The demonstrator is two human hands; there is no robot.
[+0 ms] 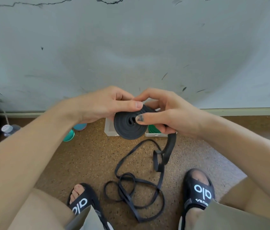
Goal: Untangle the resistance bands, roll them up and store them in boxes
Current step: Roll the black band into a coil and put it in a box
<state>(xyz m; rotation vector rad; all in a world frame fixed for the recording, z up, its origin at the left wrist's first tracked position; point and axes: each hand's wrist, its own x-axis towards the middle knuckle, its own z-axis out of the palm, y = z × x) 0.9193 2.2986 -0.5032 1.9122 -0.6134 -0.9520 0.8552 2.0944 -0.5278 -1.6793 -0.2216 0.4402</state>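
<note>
black band roll [131,128], gripped by left hand [101,105], right hand [169,112]

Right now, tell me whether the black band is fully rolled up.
Partly rolled: both hands hold the black band's coil, while its loose tail hangs down to the floor.

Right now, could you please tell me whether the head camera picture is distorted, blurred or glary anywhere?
Head view: strong wide-angle bending curves the pale skirting board and the cracked grey wall; the flat black rolled band, gripped by the left hand and right hand, looks fairly sharp; forearms at the edges stretch and soften; lighting is even, with no glare.
</note>
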